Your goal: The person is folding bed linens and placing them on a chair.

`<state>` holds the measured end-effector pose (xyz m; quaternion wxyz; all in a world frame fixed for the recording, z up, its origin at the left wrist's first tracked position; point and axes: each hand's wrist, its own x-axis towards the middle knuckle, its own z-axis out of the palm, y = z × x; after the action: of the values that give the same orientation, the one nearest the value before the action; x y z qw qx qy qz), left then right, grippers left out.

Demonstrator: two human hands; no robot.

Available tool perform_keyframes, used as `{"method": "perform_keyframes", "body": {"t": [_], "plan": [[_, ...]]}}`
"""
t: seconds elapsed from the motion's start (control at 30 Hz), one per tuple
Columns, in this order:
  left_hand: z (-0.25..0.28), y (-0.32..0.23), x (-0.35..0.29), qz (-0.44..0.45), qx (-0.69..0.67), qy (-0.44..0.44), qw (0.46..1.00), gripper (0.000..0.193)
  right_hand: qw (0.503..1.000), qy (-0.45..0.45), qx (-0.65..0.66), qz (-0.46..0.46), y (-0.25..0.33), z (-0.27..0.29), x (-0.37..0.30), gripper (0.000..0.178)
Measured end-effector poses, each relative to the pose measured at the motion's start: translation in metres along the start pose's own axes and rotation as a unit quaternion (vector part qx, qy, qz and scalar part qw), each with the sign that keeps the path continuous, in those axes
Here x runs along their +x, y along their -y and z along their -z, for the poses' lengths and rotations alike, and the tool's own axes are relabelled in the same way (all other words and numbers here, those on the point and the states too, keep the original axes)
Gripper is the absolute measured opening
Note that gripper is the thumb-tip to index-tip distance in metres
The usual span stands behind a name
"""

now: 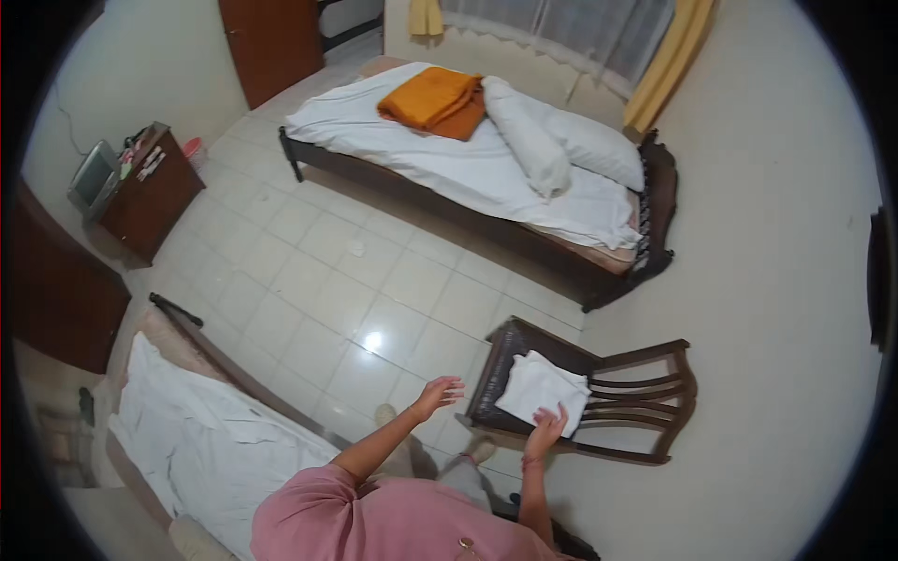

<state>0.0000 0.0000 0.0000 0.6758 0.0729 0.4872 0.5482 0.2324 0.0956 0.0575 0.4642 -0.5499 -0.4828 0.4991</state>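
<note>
A folded white cloth [538,381] lies on the dark seat of a wooden chair [488,383] to my right. My right hand [545,432] is over the cloth's near edge, its fingers apart and nothing held. Whether those fingertips touch the cloth, I cannot tell. To the left of the chair, my left hand [436,398] hangs in the air above the tiled floor, empty, with its fingers stretched toward the seat.
Across the room stands a bed [449,192] with an orange blanket [435,98], a white bolster [527,140] and a pillow [599,150]. Another bed [215,458] with a rumpled white sheet is close on my left. A cabinet [154,201] holds a small television [94,178].
</note>
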Motion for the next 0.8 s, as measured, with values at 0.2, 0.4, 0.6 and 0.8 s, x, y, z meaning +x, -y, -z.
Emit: {"method": "perform_keyframes", "body": {"t": [0.2,0.4,0.6,0.8], "plan": [[0.126,-0.094,-0.086,-0.180,-0.071,-0.153,0.969,0.033,0.992,0.069,0.092,0.047,0.064,-0.148,-0.037,0.029],[0.237,-0.130,-0.203,-0.309,-0.145,-0.327,0.881,0.035,0.964,0.263,0.049,0.008,0.076,-0.250,-0.071,0.022],[0.280,-0.114,-0.293,-0.363,-0.196,-0.451,0.791,0.035,0.895,0.443,0.039,-0.002,0.097,-0.359,-0.104,0.020],[0.288,-0.104,-0.302,-0.363,-0.277,-0.504,0.733,0.034,0.835,0.544,-0.019,0.083,0.113,-0.440,-0.128,0.027]]}}
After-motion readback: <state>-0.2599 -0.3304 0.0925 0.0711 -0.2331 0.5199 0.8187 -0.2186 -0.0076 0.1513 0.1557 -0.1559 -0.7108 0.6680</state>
